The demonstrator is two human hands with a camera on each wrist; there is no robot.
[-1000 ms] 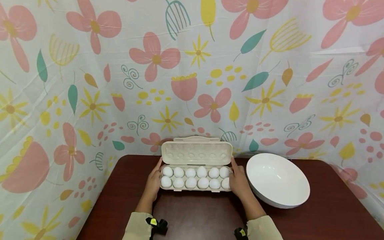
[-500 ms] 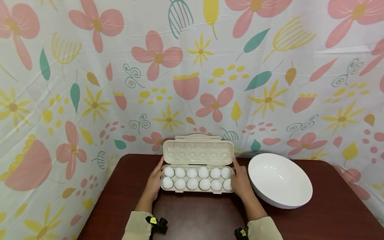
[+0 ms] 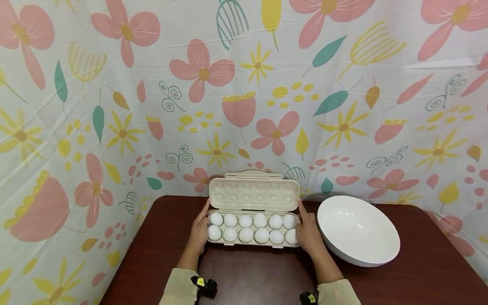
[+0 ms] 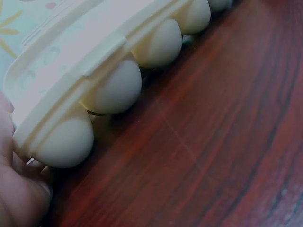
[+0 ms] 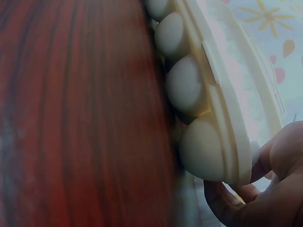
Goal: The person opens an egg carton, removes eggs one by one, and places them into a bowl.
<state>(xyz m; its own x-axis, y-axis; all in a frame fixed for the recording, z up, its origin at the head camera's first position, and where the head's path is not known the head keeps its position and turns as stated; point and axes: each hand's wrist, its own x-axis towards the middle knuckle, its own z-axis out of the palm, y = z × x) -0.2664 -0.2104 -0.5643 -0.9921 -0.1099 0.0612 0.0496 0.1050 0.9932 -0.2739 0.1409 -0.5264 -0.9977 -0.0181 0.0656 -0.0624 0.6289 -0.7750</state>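
A cream egg carton (image 3: 254,194) stands with its lid raised at the back of the table. White eggs (image 3: 245,235) fill its two rows, all seated in their cups. My left hand (image 3: 199,231) grips the carton's left end, and my right hand (image 3: 308,231) grips the right end. In the left wrist view, fingers (image 4: 19,189) curl at the carton's corner beside the rounded cups. The right wrist view shows the thumb and fingers (image 5: 279,156) bent around the other end, near the rim. Right next to my right hand is a large white bowl (image 3: 358,231).
The dark red-brown wooden table (image 3: 251,275) extends in front of the carton and to both sides. A floral curtain (image 3: 244,106) hangs directly behind the table's back edge, close to the raised lid. Each wrist carries a small black camera (image 3: 206,286).
The head view has shifted slightly, so everything appears a little further right. Both hands keep the same hold on the egg carton, with no visible movement against the table or bowl.
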